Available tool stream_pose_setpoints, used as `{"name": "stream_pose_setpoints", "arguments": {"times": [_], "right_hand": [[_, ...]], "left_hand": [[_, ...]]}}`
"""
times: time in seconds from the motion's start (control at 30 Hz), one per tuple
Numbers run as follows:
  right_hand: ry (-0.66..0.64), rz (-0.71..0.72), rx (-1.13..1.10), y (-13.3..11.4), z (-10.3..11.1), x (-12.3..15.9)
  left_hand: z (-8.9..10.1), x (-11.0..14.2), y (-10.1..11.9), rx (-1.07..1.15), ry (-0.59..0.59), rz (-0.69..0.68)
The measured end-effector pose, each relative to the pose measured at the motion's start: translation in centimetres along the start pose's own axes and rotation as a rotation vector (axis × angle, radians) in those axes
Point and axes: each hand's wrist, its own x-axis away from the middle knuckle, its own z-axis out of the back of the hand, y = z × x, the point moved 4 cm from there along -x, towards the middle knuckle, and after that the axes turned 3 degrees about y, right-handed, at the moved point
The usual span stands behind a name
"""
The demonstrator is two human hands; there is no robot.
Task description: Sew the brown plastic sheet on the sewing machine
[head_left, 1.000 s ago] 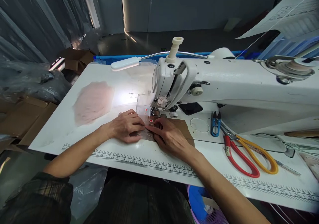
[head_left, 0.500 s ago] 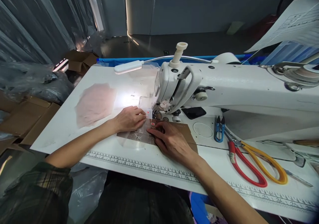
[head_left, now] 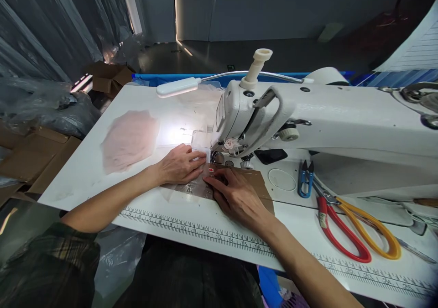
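Note:
My left hand lies palm down with its fingers stretched out on a piece of sheer fabric, its fingertips just left of the presser foot of the white sewing machine. My right hand rests on the fabric's right part and on a brown board, index finger extended and touching the fabric's edge. Some of its other fingers are curled and partly hidden. A small red mark shows between the hands, close to the needle area.
Sheer pink fabric lies at the table's left. A small lamp lights the area behind my left hand. Blue thread snips and scissors with red and yellow handles lie at the right. A printed ruler runs along the front edge.
My left hand has slid slightly forward and right toward the presser foot. A second red mark beside its fingertips no longer shows. My right hand stays nearly in place; the view has shifted a little.

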Motion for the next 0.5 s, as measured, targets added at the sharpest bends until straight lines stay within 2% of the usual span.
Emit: {"name": "stream_pose_setpoints", "arguments": {"times": [0.27, 0.5], "right_hand": [[-0.048, -0.03, 0.036, -0.2, -0.1, 0.0], [-0.057, -0.054, 0.066, 0.0, 0.0, -0.4]], "left_hand": [[0.3, 0.3, 0.0, -0.048, -0.041, 0.012], [-0.1, -1.0, -0.3, -0.065, -0.098, -0.003]]}}
